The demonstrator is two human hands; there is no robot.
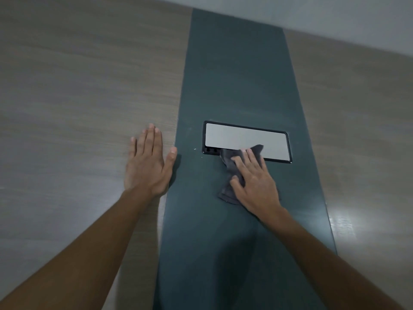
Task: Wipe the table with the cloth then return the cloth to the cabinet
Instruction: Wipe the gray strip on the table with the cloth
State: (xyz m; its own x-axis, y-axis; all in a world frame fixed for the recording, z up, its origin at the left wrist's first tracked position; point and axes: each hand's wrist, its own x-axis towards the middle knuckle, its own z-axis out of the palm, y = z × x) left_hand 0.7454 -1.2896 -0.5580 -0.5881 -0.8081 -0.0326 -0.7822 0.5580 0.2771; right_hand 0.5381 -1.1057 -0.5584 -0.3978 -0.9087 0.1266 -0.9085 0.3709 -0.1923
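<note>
A dark grey cloth (230, 168) lies crumpled on the table's dark green centre strip (234, 74). My right hand (252, 180) presses down on the cloth with spread fingers; its fingertips and the cloth's far corner reach over the front edge of a silver rectangular panel (243, 139) set into the strip. My left hand (149, 162) lies flat, palm down, on the wood-grain table surface (78, 108), its thumb touching the strip's left edge. No cabinet is in view.
The wood-grain surface continues right of the strip (357, 130), with a bright light reflection near the lower right. A pale wall (335, 14) runs along the table's far edge. A small white speck (194, 149) lies left of the panel.
</note>
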